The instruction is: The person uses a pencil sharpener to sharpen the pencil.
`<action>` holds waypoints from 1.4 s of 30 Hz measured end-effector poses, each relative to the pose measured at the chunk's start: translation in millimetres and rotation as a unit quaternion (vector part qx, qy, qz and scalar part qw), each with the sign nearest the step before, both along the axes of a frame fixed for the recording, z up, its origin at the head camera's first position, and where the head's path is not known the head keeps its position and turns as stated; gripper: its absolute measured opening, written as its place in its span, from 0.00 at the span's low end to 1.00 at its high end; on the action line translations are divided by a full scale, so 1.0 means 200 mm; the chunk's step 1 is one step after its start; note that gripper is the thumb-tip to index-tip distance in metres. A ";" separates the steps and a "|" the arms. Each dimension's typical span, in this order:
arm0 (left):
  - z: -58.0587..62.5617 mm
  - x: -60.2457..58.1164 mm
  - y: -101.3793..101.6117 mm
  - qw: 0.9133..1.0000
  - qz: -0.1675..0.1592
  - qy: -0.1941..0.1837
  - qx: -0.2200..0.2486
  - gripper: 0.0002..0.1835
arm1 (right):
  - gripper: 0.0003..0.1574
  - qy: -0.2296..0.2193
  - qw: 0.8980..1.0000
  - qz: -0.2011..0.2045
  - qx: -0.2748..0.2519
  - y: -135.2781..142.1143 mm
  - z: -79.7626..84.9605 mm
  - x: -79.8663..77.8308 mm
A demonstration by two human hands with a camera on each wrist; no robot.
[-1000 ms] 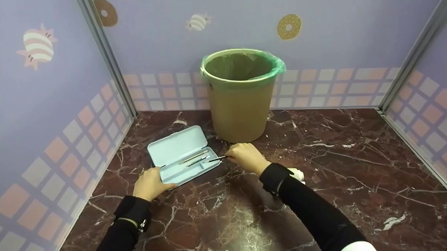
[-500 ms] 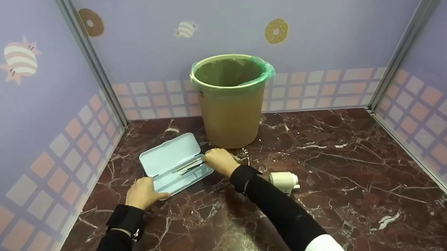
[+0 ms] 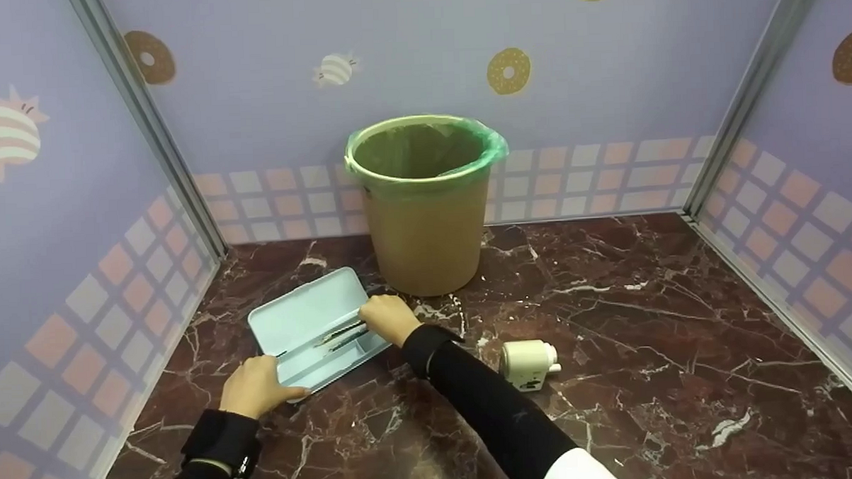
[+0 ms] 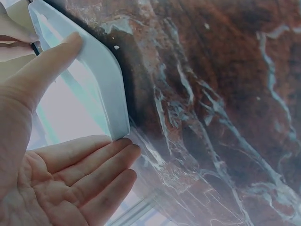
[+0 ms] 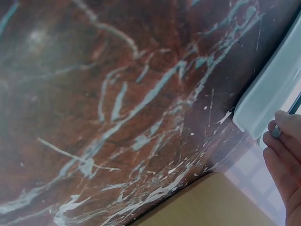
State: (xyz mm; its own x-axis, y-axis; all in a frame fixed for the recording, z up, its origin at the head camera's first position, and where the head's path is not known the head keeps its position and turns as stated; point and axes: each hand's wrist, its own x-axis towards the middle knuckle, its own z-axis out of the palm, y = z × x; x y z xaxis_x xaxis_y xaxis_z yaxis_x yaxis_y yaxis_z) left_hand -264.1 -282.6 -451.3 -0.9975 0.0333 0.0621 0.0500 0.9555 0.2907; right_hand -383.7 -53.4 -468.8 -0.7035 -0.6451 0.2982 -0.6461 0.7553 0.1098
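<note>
A pale blue pencil case (image 3: 308, 307) lies open on the marbled surface, its lid tilted back. At its left end my left hand (image 3: 250, 387) grips the corner; the left wrist view shows the thumb over the rim of the case (image 4: 115, 89) and the fingers at the end. My right hand (image 3: 390, 317) is at the case's right end. Between its thumb and fingers it pinches the end of a slim dark pencil (image 5: 295, 104). Several pencils (image 3: 341, 336) lie in the tray, partly hidden by the right hand.
Behind the case stands a tan bin (image 3: 426, 239) with a green bag liner (image 3: 493, 145). A cream device with a side peg, like a crank pencil sharpener (image 3: 524, 364), stands right of my right forearm. Small pale bits are scattered before the bin. Patterned panels enclose the back and sides.
My right hand has moved left from beside the case to its right end, bringing the pencil into the tray. The left hand stays on the case. The head view has shifted, uncovering the cream device.
</note>
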 end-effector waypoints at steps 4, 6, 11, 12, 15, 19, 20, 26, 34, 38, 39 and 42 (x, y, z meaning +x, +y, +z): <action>0.01 0.00 -0.01 1.000 0.000 -0.004 -0.002 0.29 | 0.13 0.007 1.000 -0.006 0.005 -0.02 -0.02 -0.02; 0.01 0.00 -0.01 1.000 0.001 -0.006 -0.002 0.29 | 0.13 0.012 1.000 -0.005 0.010 -0.03 -0.04 -0.02; 0.01 0.00 0.00 1.000 0.003 -0.006 -0.004 0.29 | 0.12 0.027 0.999 -0.012 0.026 -0.04 -0.06 -0.02; 0.01 0.00 0.00 1.000 0.003 -0.006 -0.004 0.29 | 0.11 0.030 0.999 -0.015 0.029 -0.04 -0.06 -0.02; 0.00 0.00 0.00 1.000 0.006 -0.007 -0.001 0.29 | 0.11 0.035 0.998 -0.016 0.045 -0.05 -0.06 -0.01; 0.00 0.00 0.00 1.000 0.007 -0.009 0.002 0.29 | 0.11 0.037 0.998 -0.006 0.058 -0.06 -0.05 -0.02; 0.00 0.00 0.00 1.000 0.006 -0.008 0.001 0.29 | 0.12 0.040 0.997 -0.005 0.060 -0.06 -0.05 -0.02; 0.01 0.00 0.00 1.000 0.008 -0.007 0.003 0.30 | 0.12 0.051 0.996 0.006 0.069 -0.06 -0.03 -0.03; 0.01 0.00 0.00 1.000 0.007 0.002 0.002 0.30 | 0.12 0.045 0.995 0.018 0.083 -0.04 0.00 -0.03; 0.01 0.00 0.00 1.000 0.004 0.009 -0.003 0.30 | 0.11 0.035 0.996 0.030 0.081 -0.03 0.00 -0.04; 0.00 0.00 0.00 1.000 0.004 0.010 -0.004 0.30 | 0.10 0.031 0.996 0.033 0.080 -0.03 0.00 -0.05; 0.00 0.00 0.00 1.000 0.005 0.008 -0.007 0.30 | 0.10 0.020 0.996 0.038 0.078 -0.02 -0.01 -0.06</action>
State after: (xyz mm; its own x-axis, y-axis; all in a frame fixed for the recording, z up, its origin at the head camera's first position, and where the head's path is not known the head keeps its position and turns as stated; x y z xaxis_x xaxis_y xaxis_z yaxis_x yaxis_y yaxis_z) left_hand -264.4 -283.1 -450.8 -0.9966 0.0245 0.0781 0.0454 0.9598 0.2771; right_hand -395.3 -58.3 -470.5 -0.6400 -0.7373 0.2161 -0.6942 0.6755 0.2485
